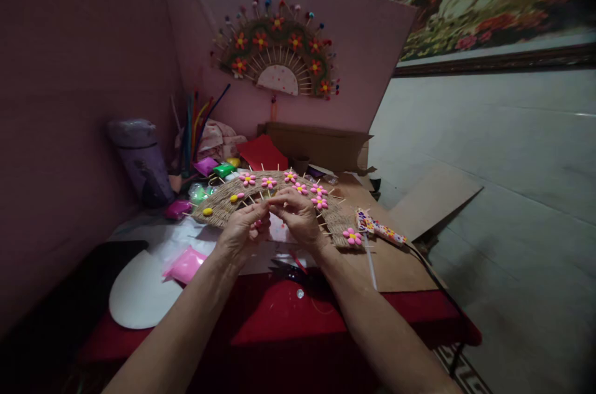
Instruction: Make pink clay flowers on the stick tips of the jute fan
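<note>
My left hand (246,226) and my right hand (298,217) meet fingertip to fingertip over the middle of a fan-shaped piece woven with twine (218,198). Both are closed in a pinch; whatever lies between the fingertips is too small to make out. Pink flowers with yellow centres, such as one at the right end (352,236), sit along the twine band. On its left part are a bare yellow dot (207,211) and a yellow dot with a single pink petal (237,197). Thin sticks poke out from the band's edges.
A glue gun (379,228) with a cord lies right, on cardboard (405,273). Dark-handled scissors (293,271) lie near the front. Left are a pink clay packet (186,265), a white disc (139,295) and a purple tumbler (142,161). A finished fan (261,40) hangs behind.
</note>
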Demonstrator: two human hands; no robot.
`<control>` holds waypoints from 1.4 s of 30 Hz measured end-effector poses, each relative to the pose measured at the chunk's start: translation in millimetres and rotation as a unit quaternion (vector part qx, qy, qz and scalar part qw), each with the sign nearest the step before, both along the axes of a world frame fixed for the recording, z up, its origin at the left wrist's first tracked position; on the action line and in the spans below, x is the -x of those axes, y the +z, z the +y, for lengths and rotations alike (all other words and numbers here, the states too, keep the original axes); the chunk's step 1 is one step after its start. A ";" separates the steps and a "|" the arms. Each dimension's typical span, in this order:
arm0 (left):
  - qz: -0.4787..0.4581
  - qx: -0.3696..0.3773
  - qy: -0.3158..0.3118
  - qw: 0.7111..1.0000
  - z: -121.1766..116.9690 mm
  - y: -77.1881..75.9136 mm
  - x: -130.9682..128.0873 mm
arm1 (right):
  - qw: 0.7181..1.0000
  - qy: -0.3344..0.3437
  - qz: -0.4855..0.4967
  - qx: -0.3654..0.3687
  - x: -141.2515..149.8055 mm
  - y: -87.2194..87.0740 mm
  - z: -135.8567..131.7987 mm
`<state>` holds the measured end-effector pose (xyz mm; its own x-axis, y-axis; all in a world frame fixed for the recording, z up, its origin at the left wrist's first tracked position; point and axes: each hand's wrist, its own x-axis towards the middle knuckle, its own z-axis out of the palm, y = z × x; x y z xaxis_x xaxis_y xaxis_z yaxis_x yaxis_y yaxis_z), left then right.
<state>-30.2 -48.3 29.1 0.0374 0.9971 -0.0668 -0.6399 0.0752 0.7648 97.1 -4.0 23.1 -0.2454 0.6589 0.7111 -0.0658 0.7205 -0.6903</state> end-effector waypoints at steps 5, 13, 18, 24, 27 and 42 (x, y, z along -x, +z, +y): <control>-0.031 0.004 -0.028 0.999 3.6 -2.6 2.8 | 0.999 -0.032 0.004 0.011 -0.6 0.0 -0.5; -0.030 0.010 0.013 0.999 3.1 -1.1 2.7 | 0.999 -0.039 -0.002 0.006 -0.4 -0.8 -1.7; -0.009 0.000 0.015 1.000 0.8 -0.3 0.7 | 0.999 -0.041 -0.003 -0.012 0.4 -0.5 -1.3; -0.015 -0.002 0.021 1.000 1.6 -2.0 1.6 | 0.998 -0.043 -0.029 -0.027 0.3 0.4 -2.1; -0.013 0.008 0.013 1.000 1.8 -2.6 1.3 | 0.998 -0.046 -0.021 -0.033 1.5 -0.5 -2.2; -0.023 0.016 -0.008 1.000 2.1 -3.0 -0.2 | 0.996 -0.063 -0.037 -0.041 0.3 -2.3 -2.8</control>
<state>-29.9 -46.2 26.1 0.0578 0.9936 -0.0971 -0.6726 0.1106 0.7317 96.8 -6.9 20.8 -0.2189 0.6276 0.7471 0.0780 0.7745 -0.6277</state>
